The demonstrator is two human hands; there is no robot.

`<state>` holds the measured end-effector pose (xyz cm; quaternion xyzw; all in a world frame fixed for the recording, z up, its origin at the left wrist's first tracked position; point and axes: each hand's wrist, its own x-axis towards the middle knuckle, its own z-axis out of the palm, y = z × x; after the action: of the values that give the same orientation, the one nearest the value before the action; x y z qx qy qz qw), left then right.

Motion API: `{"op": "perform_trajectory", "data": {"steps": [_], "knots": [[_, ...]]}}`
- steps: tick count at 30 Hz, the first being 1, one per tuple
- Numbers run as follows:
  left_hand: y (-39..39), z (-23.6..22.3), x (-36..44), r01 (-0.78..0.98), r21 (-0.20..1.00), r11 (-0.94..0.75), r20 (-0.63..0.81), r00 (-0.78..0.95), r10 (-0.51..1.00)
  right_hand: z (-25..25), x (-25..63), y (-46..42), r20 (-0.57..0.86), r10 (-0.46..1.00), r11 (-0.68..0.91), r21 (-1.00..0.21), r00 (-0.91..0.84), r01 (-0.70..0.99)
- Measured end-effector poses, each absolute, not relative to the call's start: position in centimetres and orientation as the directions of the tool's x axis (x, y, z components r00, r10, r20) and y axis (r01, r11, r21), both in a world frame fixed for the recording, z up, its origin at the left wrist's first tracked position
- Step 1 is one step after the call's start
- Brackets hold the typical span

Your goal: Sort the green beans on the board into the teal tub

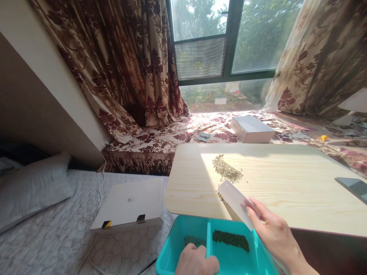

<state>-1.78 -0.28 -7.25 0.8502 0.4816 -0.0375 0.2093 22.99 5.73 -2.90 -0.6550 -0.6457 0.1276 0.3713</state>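
My right hand [275,233] grips a white flat rectangular piece [236,202] between thumb and fingers. Its far end rests at the tabletop beside a loose pile of small brownish-green seeds [228,170], and its near end reaches over a turquoise two-compartment bin [169,244]. Curled fingers of my left hand [195,261] are down in the left compartment, near the divider; the fingertips and anything in them are hidden. Small dark grains [195,241] show behind that hand. Dark green beans [231,240] lie in a band in the right compartment.
The light wood table [286,183] stands beyond the bin, with a phone-like dark device [354,187] at its right edge. A white flat box [129,202] and cable lie on the bed [74,214]. Another box [252,130] sits on the floral window ledge.
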Motion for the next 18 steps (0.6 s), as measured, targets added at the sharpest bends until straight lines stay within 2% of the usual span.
{"op": "perform_trajectory", "data": {"steps": [8,13,18], "knots": [[-0.1,-7.1,-1.8,0.844,0.31,-0.438,-0.309,0.525,0.793,-2.9,22.2,5.9,0.35,0.934,0.176,-0.627,0.073,0.759],[-0.3,-5.8,-2.2,0.833,0.345,-0.432,-0.315,0.536,0.783,-2.3,21.8,5.9,0.379,0.924,0.209,-0.601,0.046,0.771],[-0.7,-5.3,-2.4,0.858,0.37,-0.355,-0.373,0.488,0.789,-1.3,23.6,3.8,0.502,0.865,0.273,-0.463,-0.004,0.843]]}}
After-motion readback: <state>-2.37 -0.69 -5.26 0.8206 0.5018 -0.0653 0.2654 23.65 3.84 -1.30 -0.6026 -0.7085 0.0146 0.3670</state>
